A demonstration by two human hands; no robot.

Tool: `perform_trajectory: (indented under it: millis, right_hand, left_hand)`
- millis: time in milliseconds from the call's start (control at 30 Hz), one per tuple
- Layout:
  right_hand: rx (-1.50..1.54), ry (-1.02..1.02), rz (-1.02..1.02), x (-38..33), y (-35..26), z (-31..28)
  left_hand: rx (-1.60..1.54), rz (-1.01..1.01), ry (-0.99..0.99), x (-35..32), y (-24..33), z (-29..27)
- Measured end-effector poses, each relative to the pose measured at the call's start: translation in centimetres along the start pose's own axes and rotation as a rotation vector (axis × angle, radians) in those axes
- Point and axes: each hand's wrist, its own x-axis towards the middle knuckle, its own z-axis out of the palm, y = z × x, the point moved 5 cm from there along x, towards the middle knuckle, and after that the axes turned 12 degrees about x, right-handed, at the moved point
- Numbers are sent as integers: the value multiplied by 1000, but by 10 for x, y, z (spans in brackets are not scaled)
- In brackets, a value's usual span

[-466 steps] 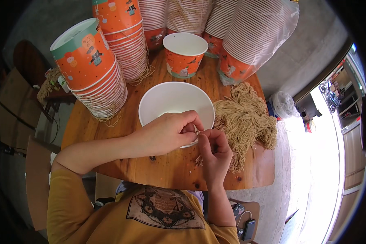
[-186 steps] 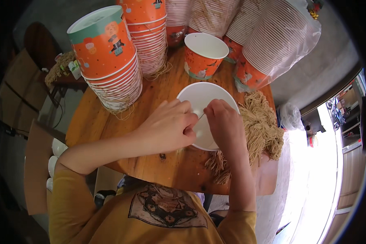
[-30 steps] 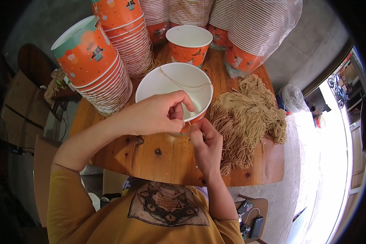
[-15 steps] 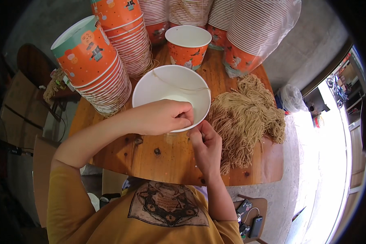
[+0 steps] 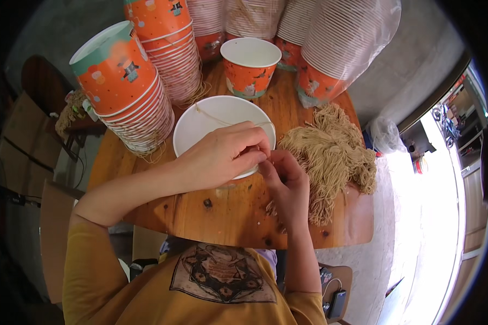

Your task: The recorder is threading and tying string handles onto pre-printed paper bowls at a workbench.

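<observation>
A paper bucket (image 5: pixel 192 127) with a white inside stands in front of me on the table, its mouth facing up. A thin tan string (image 5: pixel 214 117) crosses its opening from the far left rim to the right rim. Over the near right rim, my left hand (image 5: pixel 228 151) is closed in a pinch, thumb against fingers. My right hand (image 5: pixel 287 181) is closed too, its fingertips meeting the left ones just outside the rim. Whatever the fingertips hold is too small or hidden to make out. Right of the bucket lies a bundle of tan strings (image 5: pixel 331 157), near my right hand.
Nested orange buckets (image 5: pixel 122 81) lean in a stack at the left, with another stack (image 5: pixel 165 49) behind. One single bucket (image 5: pixel 249 73) stands beyond mine. Plastic-wrapped stacks (image 5: pixel 344 43) line the back. The wooden table (image 5: pixel 200 216) has a rounded front edge; a stool (image 5: pixel 341 276) holds devices.
My left hand has come up out of the bucket to its near right rim, meeting the right hand's fingertips. The right hand has risen slightly and moved right.
</observation>
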Motion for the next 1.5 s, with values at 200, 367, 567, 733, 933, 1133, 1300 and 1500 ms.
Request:
perform_trajectory:
  millis: [200, 367, 567, 733, 933, 1133, 1300, 1500]
  right_hand:
    - [315, 2, 176, 4, -1, 7]
    - [356, -13, 299, 3, 2, 5]
    - [-124, -109, 81, 0, -39, -21]
    - [-574, -368, -141, -4, -65, -22]
    - [-203, -284, -21, 18, -55, -12]
    - [-95, -162, -34, 29, -31, -18]
    - [-54, -45, -73, 18, -9, -29]
    - [-75, -45, -184, -5, -25, -24]
  left_hand:
    - [-528, -279, -201, -4, -17, 19]
    - [-696, -418, -247, -3, -29, 29]
    - [-765, -477, -306, -1, -32, 29]
    - [-839, -459, -337, 1, -29, 31]
    - [-608, -364, -284, 5, -19, 36]
    - [-731, -388, -362, 4, -21, 38]
    - [-820, -447, -401, 4, -21, 39]
    - [-773, -453, -369, 6, -24, 38]
